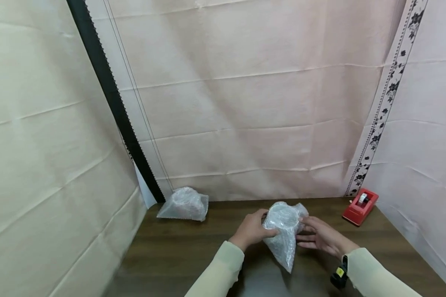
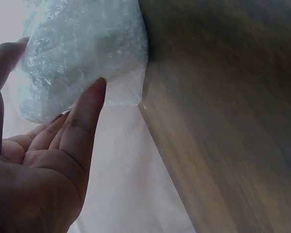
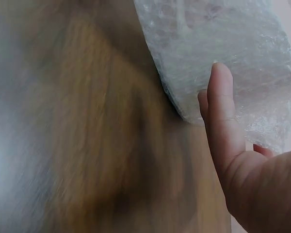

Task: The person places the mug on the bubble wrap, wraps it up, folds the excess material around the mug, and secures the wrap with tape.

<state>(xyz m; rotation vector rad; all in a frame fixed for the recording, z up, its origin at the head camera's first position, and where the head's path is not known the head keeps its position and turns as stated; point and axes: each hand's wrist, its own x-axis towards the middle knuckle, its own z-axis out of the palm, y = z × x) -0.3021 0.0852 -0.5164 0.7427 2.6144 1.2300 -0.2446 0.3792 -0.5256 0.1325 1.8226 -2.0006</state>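
Note:
A bubble-wrapped package (image 1: 282,222) is held above the table in front of me. A round, rim-like outline shows at its top, and a pointed corner of wrap hangs down toward me; what lies inside is hidden. My left hand (image 1: 254,229) grips its left side, with the thumb in front and fingers behind. At the right side, my right hand (image 1: 325,237) pinches the edge of the wrap, its lower fingers fairly straight. In the right wrist view, the bubble wrap (image 3: 223,39) spreads behind those fingers. The left wrist view shows the package (image 2: 82,53) between thumb and fingers.
Another bubble-wrapped package (image 1: 186,204) sits at the table's back left. A red tape dispenser (image 1: 360,206) stands at the back right corner. Pale cloth walls (image 1: 245,103) enclose the brown wooden table (image 1: 163,255) at the back and both sides.

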